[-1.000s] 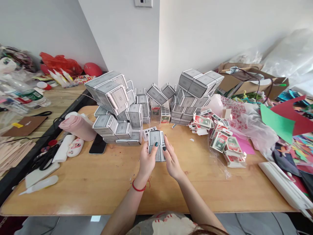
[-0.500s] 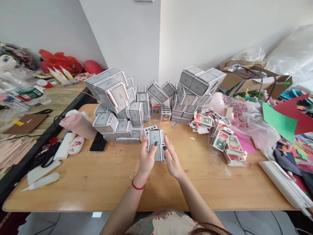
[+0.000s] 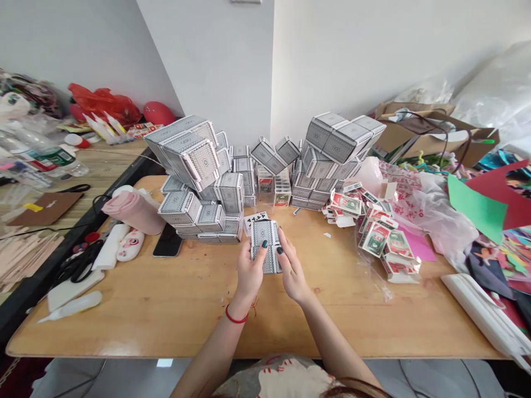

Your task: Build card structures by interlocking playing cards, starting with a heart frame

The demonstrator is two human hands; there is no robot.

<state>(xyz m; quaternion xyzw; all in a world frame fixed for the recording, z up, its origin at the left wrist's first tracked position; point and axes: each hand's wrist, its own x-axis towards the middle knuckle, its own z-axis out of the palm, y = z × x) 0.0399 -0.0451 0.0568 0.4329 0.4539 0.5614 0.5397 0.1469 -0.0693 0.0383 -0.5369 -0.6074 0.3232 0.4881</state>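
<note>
Both of my hands hold a stack of grey-backed playing cards (image 3: 265, 243) over the middle of the wooden table (image 3: 166, 309). My left hand (image 3: 249, 273) grips its left side with the thumb on top. My right hand (image 3: 292, 271) grips its right side. Face-up cards (image 3: 254, 220) lie just behind the stack. Behind them rise cube-like structures built from grey card decks (image 3: 194, 177), with another group (image 3: 332, 149) at the right.
Flattened red and green card boxes (image 3: 381, 237) lie to the right beside a plastic bag (image 3: 427, 210). A black phone (image 3: 167, 241), a pink roll (image 3: 133, 213), scissors (image 3: 77, 268) and a glue bottle (image 3: 70, 307) sit at the left. Coloured paper (image 3: 481, 210) covers the far right.
</note>
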